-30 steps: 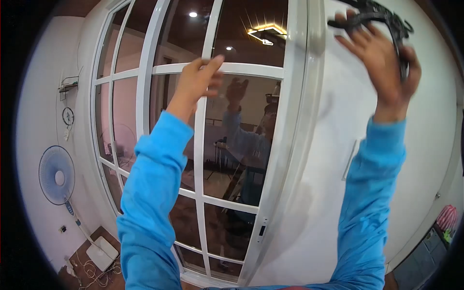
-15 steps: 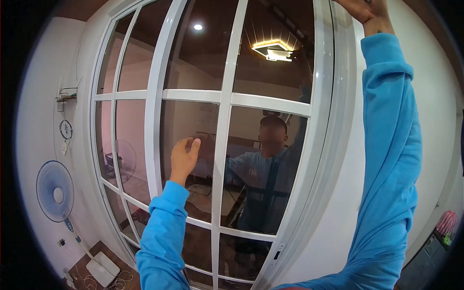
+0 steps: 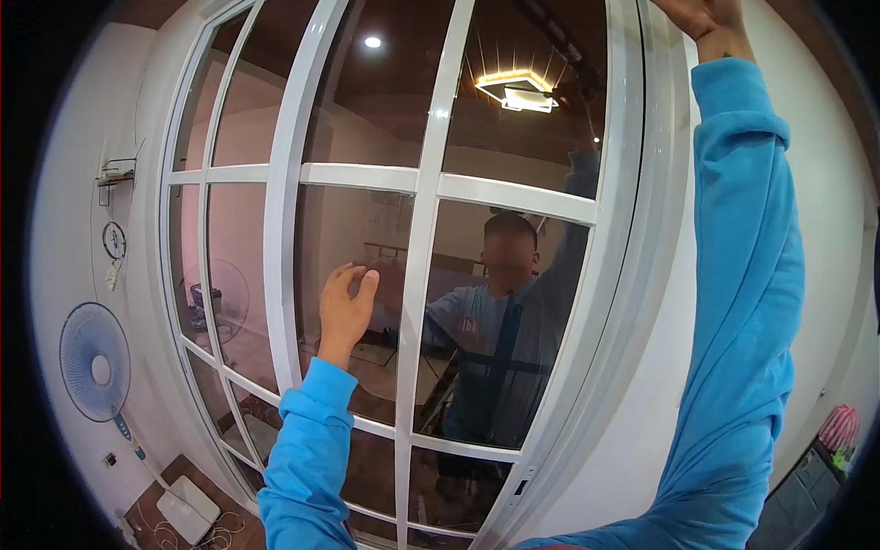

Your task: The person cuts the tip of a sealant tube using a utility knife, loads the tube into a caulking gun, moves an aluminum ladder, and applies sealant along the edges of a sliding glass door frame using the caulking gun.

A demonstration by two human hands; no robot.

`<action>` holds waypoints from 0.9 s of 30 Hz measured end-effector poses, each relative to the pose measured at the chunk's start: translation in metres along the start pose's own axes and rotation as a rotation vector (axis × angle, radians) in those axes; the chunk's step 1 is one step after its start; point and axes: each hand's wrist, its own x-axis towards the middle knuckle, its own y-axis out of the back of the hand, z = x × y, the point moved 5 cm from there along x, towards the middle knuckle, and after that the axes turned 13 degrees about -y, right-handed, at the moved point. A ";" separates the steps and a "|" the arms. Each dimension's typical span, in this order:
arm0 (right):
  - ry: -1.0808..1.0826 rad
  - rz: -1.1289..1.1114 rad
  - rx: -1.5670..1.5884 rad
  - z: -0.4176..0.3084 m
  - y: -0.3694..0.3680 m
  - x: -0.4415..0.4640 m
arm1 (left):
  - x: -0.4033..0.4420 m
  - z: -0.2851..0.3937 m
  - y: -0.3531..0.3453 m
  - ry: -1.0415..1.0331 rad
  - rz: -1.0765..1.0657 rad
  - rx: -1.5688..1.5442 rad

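Observation:
A white-framed glass door [image 3: 425, 275] stands in front of me, its dark panes mirroring a person and a lit ceiling lamp. My left hand [image 3: 347, 307] is raised at a middle pane, fingers slightly bent and thumb apart, holding nothing visible; whether it touches the glass is unclear. My right hand [image 3: 704, 16] reaches up past the door's upper right, cut off by the frame's top edge. Its fingers are out of view, so what it holds cannot be seen.
At the left, a blue and white standing fan [image 3: 96, 368] has its square base [image 3: 188, 509] on the floor among cables. A small shelf [image 3: 116, 177] and a dream catcher [image 3: 114, 240] hang on the wall. A grey cabinet [image 3: 802, 490] is at lower right.
My right hand has risen toward the top edge, and the black object near it has left view. My left hand has dropped to a lower pane. The view has tilted upward.

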 end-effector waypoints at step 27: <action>0.073 0.041 0.134 0.003 0.009 0.006 | -0.008 0.002 0.000 0.020 -0.014 -0.008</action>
